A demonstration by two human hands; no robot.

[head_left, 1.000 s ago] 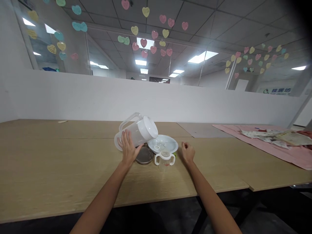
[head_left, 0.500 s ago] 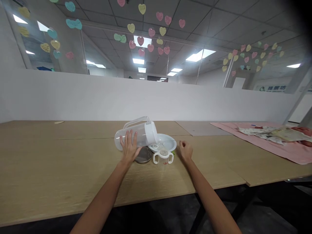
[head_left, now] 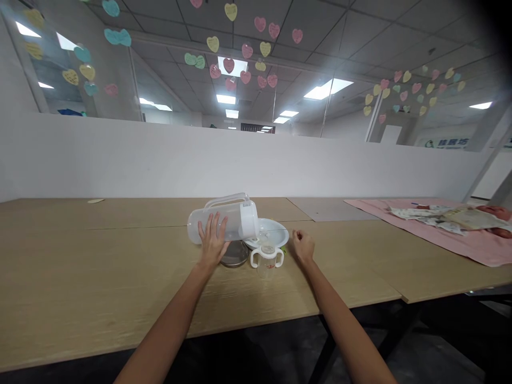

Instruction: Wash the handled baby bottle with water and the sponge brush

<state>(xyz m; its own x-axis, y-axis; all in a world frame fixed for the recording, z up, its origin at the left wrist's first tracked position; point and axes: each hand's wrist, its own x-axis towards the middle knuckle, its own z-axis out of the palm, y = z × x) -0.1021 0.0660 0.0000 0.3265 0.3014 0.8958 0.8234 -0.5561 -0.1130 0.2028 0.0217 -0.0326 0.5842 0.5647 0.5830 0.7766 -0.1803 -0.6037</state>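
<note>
My left hand [head_left: 213,240] is wrapped round the body of a translucent plastic pitcher [head_left: 231,226], which lies almost level in the air. The pitcher's clear handle faces up and its white lid points right. Below and right of that lid stands a clear baby cup with two white handles [head_left: 267,260], upright on the table. Behind the cup is a white bowl [head_left: 280,234], partly covered by the pitcher. A dark round metal dish [head_left: 235,255] sits under the pitcher. Right of the bowl, my right hand [head_left: 304,245] rests in a loose fist, nothing showing in it.
A pink cloth [head_left: 486,253] with a doll and printed fabric lies on the right of the wooden table [head_left: 100,288]. A small green thing [head_left: 284,249] pokes out beside the bowl. A white wall [head_left: 160,160] rises behind the table.
The pitcher has tipped a little further, its lid end lower and its base slightly higher. My right hand stays closed in the same place. The view has shifted slightly.
</note>
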